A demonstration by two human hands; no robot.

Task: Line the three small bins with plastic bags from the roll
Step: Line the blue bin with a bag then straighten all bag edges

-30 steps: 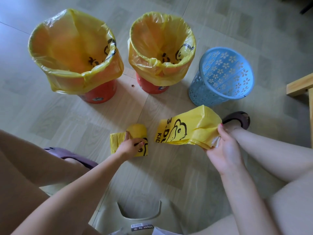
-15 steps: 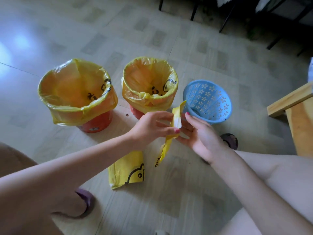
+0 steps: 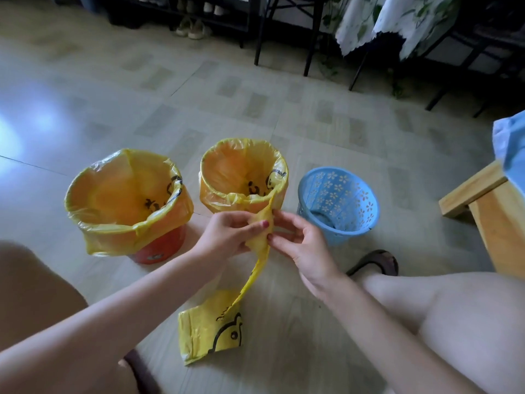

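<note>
A: Far left?
B: Red bin (image 3: 159, 245) sitting on the floor (image 3: 113, 115), yellow bag (image 3: 125, 194) lining it. Second lined bin (image 3: 244, 180) standing just beside.
A: Hands?
B: Left hand (image 3: 227, 237) and right hand (image 3: 301, 240) both pinching a loose yellow bag (image 3: 257, 243); its tail is hanging toward the folded roll (image 3: 210, 328) lying on the floor.
A: Right?
B: Blue bin (image 3: 338, 206) standing unlined.
</note>
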